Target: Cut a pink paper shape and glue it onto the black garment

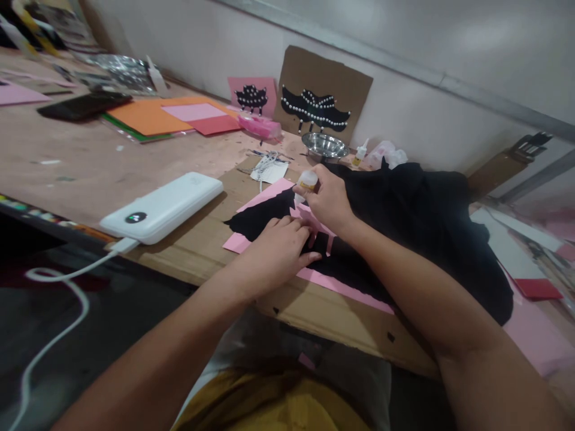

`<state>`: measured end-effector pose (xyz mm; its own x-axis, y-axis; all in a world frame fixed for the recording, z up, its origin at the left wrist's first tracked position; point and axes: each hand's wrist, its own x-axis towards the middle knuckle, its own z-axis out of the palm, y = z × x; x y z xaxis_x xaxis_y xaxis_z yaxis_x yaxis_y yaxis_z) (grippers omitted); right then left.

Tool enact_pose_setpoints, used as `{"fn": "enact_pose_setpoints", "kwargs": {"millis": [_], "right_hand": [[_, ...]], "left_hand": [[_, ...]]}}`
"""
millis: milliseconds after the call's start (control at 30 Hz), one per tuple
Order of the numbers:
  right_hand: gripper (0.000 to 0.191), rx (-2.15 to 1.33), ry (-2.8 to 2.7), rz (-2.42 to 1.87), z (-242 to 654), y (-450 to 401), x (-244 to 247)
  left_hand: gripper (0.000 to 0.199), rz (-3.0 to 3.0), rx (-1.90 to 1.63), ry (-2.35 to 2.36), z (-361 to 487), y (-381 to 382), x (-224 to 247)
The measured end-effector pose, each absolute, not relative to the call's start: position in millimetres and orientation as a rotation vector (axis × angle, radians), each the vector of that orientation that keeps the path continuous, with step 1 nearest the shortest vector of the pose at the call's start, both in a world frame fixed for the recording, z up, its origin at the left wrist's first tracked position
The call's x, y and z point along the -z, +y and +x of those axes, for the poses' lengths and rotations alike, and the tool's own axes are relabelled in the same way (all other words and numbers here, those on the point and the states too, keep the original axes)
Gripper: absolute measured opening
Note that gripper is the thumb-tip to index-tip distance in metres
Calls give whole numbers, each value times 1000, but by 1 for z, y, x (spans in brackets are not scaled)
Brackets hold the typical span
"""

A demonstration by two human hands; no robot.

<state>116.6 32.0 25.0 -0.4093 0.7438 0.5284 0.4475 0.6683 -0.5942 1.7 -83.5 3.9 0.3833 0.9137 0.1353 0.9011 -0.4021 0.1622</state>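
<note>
My right hand (330,200) is closed around a small white glue bottle (308,178) with a yellow label. The bottle points down at a cut pink paper shape (305,212) lying on black fabric (263,214). My left hand (283,248) lies flat with fingers stretched out, pressing on the fabric and the near edge of the cut shape; part of that shape is hidden under it. Beneath the fabric, a pink sheet (354,291) shows along its edges. The fabric spreads into a large loose heap (404,203) on the right.
Cardboard (323,311) lies under the work. A white power bank (166,206) with a cable sits to the left. Behind stand a metal bowl (326,145), another glue bottle (360,154) and a cardboard panel (323,69) with a beaded black shape. Orange paper (148,117) lies farther left.
</note>
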Motion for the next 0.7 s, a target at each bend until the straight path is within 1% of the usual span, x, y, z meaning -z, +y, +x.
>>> {"fn": "enact_pose_setpoints", "kwargs": {"millis": [267, 467, 700], "right_hand": [[28, -475, -2080, -936, 124, 27, -28], [23, -480, -2071, -965, 133, 26, -29], [26, -472, -2067, -971, 124, 31, -27]], "left_hand": [[39, 2566, -341, 1691, 2, -81, -2], [41, 2594, -399, 1674, 0, -80, 4], [39, 2615, -372, 1659, 0, -81, 1]]}}
